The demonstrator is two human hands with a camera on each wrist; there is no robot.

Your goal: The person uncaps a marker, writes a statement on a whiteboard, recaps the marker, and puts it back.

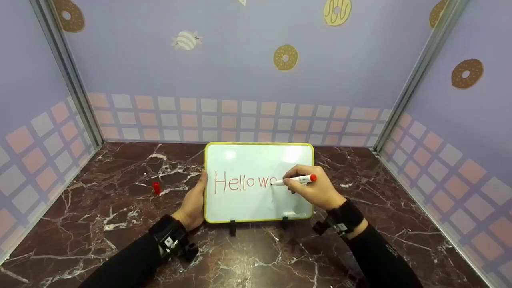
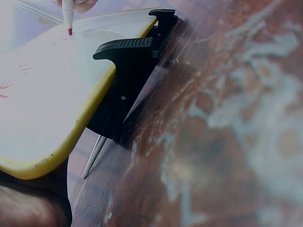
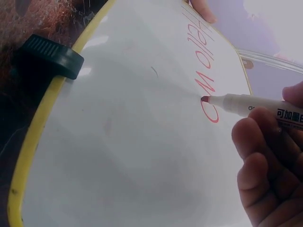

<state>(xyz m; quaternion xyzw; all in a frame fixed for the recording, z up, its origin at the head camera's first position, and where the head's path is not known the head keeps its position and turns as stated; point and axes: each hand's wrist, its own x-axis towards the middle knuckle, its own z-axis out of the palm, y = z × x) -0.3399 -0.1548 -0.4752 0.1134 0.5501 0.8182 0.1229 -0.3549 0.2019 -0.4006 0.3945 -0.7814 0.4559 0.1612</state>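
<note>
A small whiteboard (image 1: 256, 208) with a yellow frame stands propped up in the head view, bearing "Hello wo" in red. My right hand (image 1: 316, 188) pinches a white marker (image 1: 298, 180) with a red end. Its red tip (image 3: 205, 99) touches the board at the letter "o" in the right wrist view. At the board's left edge, my left hand (image 1: 194, 204) grips the frame, thumb along the side and the other fingers mostly hidden behind. To the left of that hand, a red marker cap (image 1: 156, 188) is on the table.
Two black clips (image 1: 233, 228) support the board's lower edge, and a thin metal leg (image 2: 94, 156) shows behind it in the left wrist view. The dark red marbled table (image 1: 132, 200) is enclosed by patterned walls (image 1: 240, 80) at the back and both sides.
</note>
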